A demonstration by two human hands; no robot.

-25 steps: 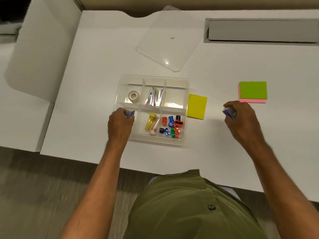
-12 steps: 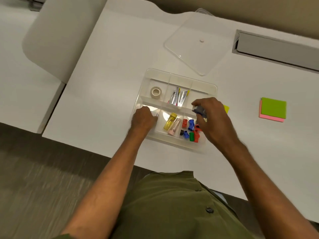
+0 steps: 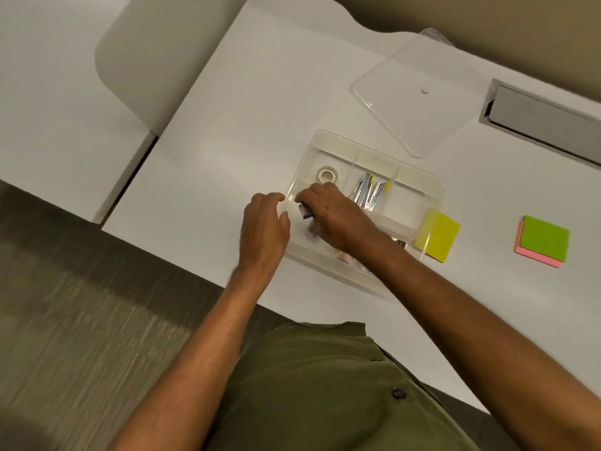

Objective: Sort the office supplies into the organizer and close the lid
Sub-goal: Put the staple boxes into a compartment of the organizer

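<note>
Organizer [image 3: 419,185] of clear plastic is seen on the white desk [image 3: 247,118], lid [image 3: 419,92] off and lying flat beyond its far edge. Tape roll [image 3: 327,175] is lodged in the far-left compartment; metal clips [image 3: 369,195] are in the next one along. Right hand [image 3: 335,216] is reached across into the near-left compartment, fingers [image 3: 307,198] pinched on a small blue-and-white item [image 3: 305,211], blurred and not identifiable. Left hand [image 3: 265,227] is set at the organizer's left rim, fingers curled; whether the rim is gripped or only touched cannot be told. Near-right compartments are mostly hidden under the right forearm. Yellow sticky pad [image 3: 440,237] lies against the right wall, outside; green-and-pink pad [image 3: 543,240] is well apart to the right. Risks judged: small item released over a divider and dropped in the wrong section; light tray shifted if the left hand is withdrawn early; pads overlooked before the lid is fitted.
</note>
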